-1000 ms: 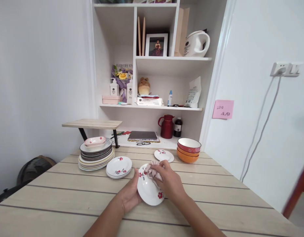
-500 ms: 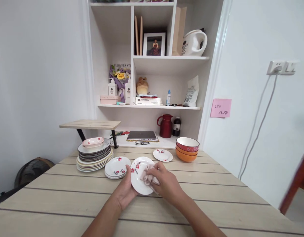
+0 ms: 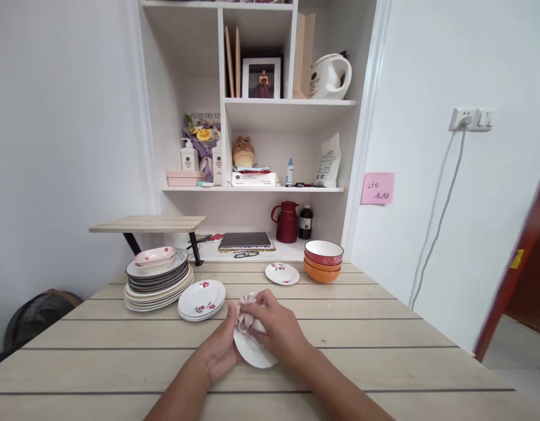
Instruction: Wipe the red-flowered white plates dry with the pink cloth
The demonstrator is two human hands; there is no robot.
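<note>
My left hand (image 3: 222,349) grips a small white plate (image 3: 255,352) by its left edge, thumb near the rim, above the table. In my right hand (image 3: 279,325) is a bunched pale pink cloth (image 3: 249,316), pressed against the plate's upper part and hiding its flower pattern. Left of my hands lies a short stack of white plates with red flowers (image 3: 202,298). Another flowered plate (image 3: 282,273) lies by itself beyond my right hand.
At the left stands a tall stack of plates (image 3: 158,280) topped by a pink dotted dish (image 3: 155,256), near a small wooden stand (image 3: 149,224). Stacked bowls (image 3: 322,262) sit at the back right. Behind are glasses (image 3: 246,254), a laptop (image 3: 244,240) and a red jug (image 3: 287,222).
The cloth has moved from the plate's right side to its upper part, covering the red flowers. The plate sits slightly lower in view. My head view has turned slightly right.
</note>
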